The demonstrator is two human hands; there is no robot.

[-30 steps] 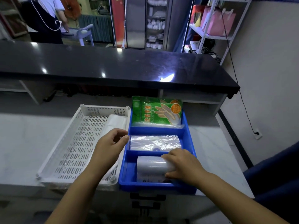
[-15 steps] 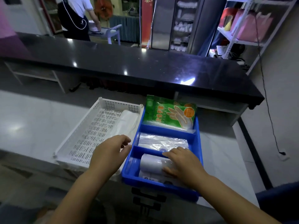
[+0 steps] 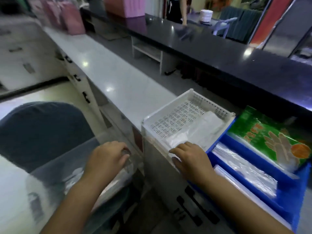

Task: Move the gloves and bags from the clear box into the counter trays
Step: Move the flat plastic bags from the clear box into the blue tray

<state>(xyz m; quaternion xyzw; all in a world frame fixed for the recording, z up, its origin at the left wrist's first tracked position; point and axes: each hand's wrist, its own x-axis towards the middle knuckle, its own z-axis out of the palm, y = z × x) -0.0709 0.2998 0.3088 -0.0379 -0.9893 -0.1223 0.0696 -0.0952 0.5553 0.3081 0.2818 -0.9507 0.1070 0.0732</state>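
The clear box (image 3: 67, 161) sits low at the left, in front of the counter, with crumpled clear plastic (image 3: 74, 176) inside. My left hand (image 3: 108, 157) curls its fingers over the box's near right rim. My right hand (image 3: 190, 157) lies flat and empty on the front edge of the white perforated tray (image 3: 190, 92), which holds a white bag pack (image 3: 202, 125). To its right, the blue tray (image 3: 227, 138) holds a green glove pack (image 3: 263, 132), a clear bag pack (image 3: 236, 157) and a plastic roll (image 3: 249, 179).
A long white counter (image 3: 108, 71) runs away to the left, under a raised black counter (image 3: 219, 48). Cabinet doors with black handles (image 3: 194, 200) face me below. A dark blue seat (image 3: 38, 129) lies behind the clear box. Pink bags (image 3: 67, 16) stand far left.
The view has swung left and down. My left hand left the white tray for the clear box. My right hand left the roll in the blue tray and rests on the white tray's front edge.
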